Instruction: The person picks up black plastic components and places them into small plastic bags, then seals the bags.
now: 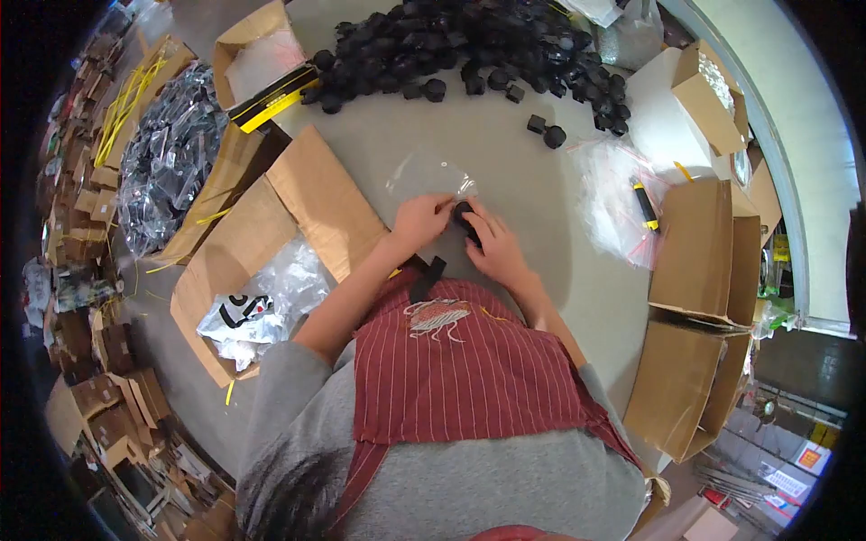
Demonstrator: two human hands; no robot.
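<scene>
Two half-curled hands (422, 222) (499, 249) meet at a black part (463, 212).

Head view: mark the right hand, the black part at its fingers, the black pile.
Right hand (496, 252), head view: back of the hand.
Black part (462, 211), head view: its far end.
Black pile (460, 41), head view: its middle.

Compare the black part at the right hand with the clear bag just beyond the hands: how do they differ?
The black part is dark and opaque; the clear bag is see-through. The part looks chunky, the bag thin and flat. The right hand partly covers the part; the bag's far end lies uncovered. Both are close to the left hand.
</scene>
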